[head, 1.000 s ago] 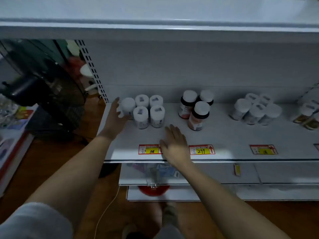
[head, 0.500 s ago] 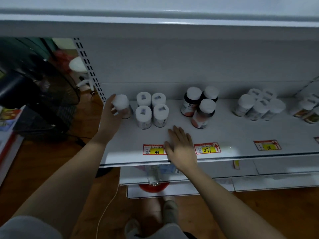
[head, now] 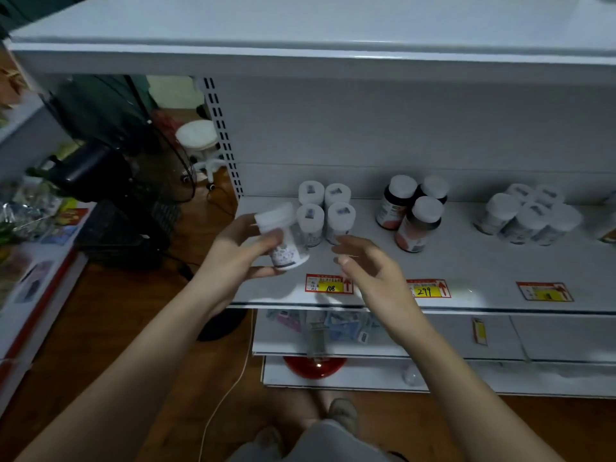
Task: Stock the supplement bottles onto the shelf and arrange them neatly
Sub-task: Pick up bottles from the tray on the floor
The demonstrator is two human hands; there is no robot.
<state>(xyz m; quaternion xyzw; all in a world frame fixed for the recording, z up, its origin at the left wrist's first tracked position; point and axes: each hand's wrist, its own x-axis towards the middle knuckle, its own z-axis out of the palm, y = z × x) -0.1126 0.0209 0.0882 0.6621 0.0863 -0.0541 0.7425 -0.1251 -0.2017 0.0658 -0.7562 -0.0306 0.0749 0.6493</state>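
Observation:
My left hand (head: 235, 253) grips a white supplement bottle (head: 283, 236) with a white cap, lifted and tilted above the left front of the white shelf (head: 466, 265). My right hand (head: 370, 265) hovers just right of it, fingers loosely spread and holding nothing. Behind them several matching white bottles (head: 325, 211) stand in a tight block. Three dark bottles with white caps (head: 411, 211) stand to the right, and a further cluster of white bottles (head: 526, 215) stands beyond.
Price tags marked 108 (head: 328, 284) and 299 (head: 428, 289) line the shelf's front edge. The upper shelf (head: 300, 58) overhangs. A black fan (head: 110, 171) stands on the wooden floor at left, a white stool (head: 198, 141) behind it. Lower shelves hold packets.
My left hand has lifted the leftmost white bottle off the shelf and brought it forward, tilted. My right hand has risen from the shelf's front edge toward the bottle.

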